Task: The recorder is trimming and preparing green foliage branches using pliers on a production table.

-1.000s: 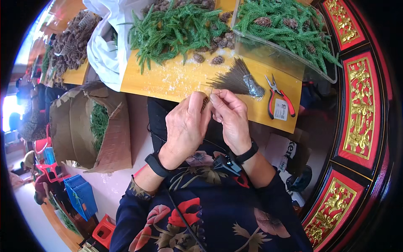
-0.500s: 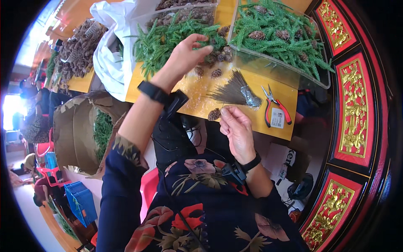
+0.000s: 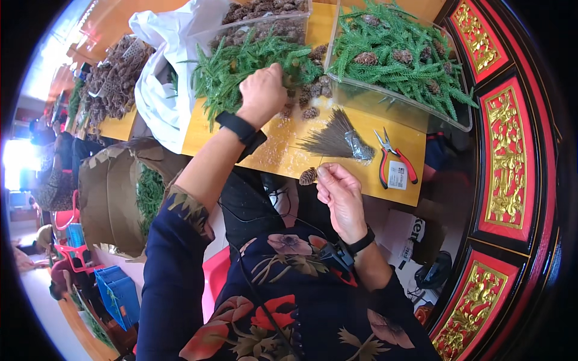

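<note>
My right hand (image 3: 341, 195) is closed in a pinch at the table's near edge. Its thumb and fingers hold a small brown pine cone (image 3: 307, 176), from which a thin wire seems to stick up. Farther off, my left hand (image 3: 263, 96) is bent down over a pile of green artificial pine sprigs (image 3: 232, 69); its fingertips are hidden behind the back of the hand. Just beyond my right hand, a fan of thin brown wires (image 3: 331, 135) lies bundled in clear wrap. Red-handled pliers (image 3: 384, 162) lie to its right, partly over a white label card (image 3: 397, 175).
A clear bin (image 3: 415, 105) of green sprigs and pine cones stands at the back right. Loose pine cones (image 3: 310, 112) lie left of it. A white bag (image 3: 158, 102) and a cardboard box (image 3: 108, 198) are on the left. Carved red-and-gold panels (image 3: 504, 156) line the right side.
My left hand has turned over and dipped toward the green sprigs; its fingers, visible before, are now hidden. My right hand keeps the pine cone in nearly the same place.
</note>
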### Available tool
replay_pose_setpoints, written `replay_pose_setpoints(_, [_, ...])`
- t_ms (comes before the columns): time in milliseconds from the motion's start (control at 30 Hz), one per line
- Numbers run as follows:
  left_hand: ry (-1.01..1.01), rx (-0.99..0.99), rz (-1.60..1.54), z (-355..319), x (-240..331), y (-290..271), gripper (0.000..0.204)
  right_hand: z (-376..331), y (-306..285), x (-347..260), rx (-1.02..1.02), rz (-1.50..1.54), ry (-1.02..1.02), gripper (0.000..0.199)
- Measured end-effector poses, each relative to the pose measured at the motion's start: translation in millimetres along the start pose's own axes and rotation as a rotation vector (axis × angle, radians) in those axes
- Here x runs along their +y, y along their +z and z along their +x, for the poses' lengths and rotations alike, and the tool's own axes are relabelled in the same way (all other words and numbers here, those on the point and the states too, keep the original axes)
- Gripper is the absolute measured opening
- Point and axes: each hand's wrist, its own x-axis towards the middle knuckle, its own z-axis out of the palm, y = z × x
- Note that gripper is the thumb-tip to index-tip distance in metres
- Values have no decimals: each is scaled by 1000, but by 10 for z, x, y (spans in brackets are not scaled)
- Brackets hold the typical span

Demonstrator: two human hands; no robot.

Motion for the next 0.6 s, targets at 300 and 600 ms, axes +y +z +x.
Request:
replay_pose_setpoints(300, [-107, 164, -893, -353, -650, -361, 25, 54, -20, 37, -6, -3, 17, 10])
replay_pose_setpoints(600, [-415, 188, -1542, -923, -433, -530, 20, 76, 88, 37, -23, -85, 6, 8])
